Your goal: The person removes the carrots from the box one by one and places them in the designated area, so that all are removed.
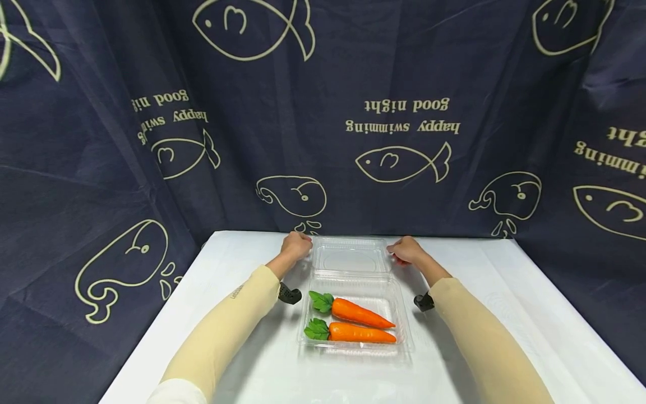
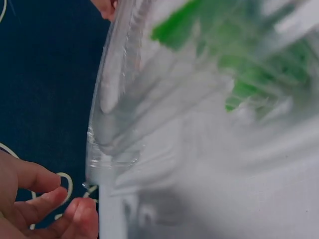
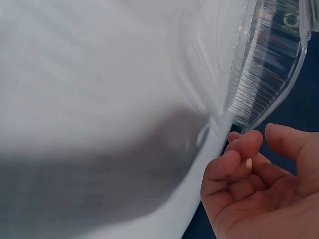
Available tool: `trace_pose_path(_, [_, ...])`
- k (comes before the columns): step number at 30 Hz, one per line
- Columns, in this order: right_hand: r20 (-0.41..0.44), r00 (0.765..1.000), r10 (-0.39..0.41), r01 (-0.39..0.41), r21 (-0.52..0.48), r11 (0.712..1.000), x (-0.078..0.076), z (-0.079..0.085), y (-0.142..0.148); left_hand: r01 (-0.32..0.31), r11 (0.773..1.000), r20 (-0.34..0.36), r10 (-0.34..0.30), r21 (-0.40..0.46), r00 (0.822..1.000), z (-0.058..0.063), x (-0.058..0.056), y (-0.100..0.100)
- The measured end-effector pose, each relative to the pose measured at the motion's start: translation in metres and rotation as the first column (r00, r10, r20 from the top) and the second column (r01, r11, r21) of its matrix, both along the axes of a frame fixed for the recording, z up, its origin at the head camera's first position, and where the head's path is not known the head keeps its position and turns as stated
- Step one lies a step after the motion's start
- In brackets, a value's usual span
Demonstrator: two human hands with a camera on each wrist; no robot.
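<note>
Head view: I'm seeing the L hand (image 1: 296, 246) positioned at one side of the clear lid (image 1: 349, 259) and the R hand (image 1: 406, 249) at the other, both w/ fingers bent. The lid is lying open between the hands. Its hinged base (image 1: 402, 314) is resting on the white table (image 1: 202, 283), between the forearms and nearer the body than either hand, and is containing the farther carrot (image 1: 355, 312) and nearer carrot (image 1: 360, 333). Technique (my judgement): I'm advising light, equal contact at both outer corners, hands moving at one rate; uneven pull would likely be twisting the thin plastic at the hinge. Also check clearance on the L-hand side, where the leaves (image 1: 317, 329) are lying close to the base wall.

L wrist view: the fingers are curling loosely just beside the lid corner, thumb apart, w/ nothing visibly gripped. The frame is cutting off most of the palm; leaves are blurring through plastic.

R wrist view: the fingers are half-curling just below the lid corner, thumb slightly apart, no grip visible. I'm unable to confirm contact. Glare and blur are masking the plastic; carrots aren't showing.
</note>
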State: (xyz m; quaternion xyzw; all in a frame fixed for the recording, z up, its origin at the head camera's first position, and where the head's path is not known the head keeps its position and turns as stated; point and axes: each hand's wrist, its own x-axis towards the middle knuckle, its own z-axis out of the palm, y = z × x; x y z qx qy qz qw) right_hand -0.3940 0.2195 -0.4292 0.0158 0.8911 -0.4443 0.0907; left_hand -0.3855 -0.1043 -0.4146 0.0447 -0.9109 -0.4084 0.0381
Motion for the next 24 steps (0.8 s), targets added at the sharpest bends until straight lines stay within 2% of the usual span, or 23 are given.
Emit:
trace_pose_path(3, [-0.021, 1.0, 0.009, -0.009, 0.012, 1.0, 0.002, 0.004, 0.002, 0.008, 1.0, 0.003, -0.008, -0.005, 1.0, 0.005, 0.003, -0.002])
trace_pose_path(8, [-0.044, 0.999, 0.032, -0.03, 0.038, 0.999, 0.008, 0.013, 0.005, 0.035, 0.999, -0.002, -0.035, 0.003, 0.999, 0.013, 0.015, -0.004])
trace_pose_path(14, [-0.055, 0.997, 0.051, -0.048, 0.052, 0.997, 0.02, 0.024, 0.009, 0.063, 0.998, -0.018, -0.063, 0.007, 0.998, 0.02, 0.035, -0.005])
trace_pose_path(24, [-0.118, 0.988, 0.1, -0.096, 0.04, 0.995, 0.04, 0.033, 0.009, 0.13, 0.991, -0.098, -0.13, -0.014, 0.987, 0.022, 0.072, -0.006])
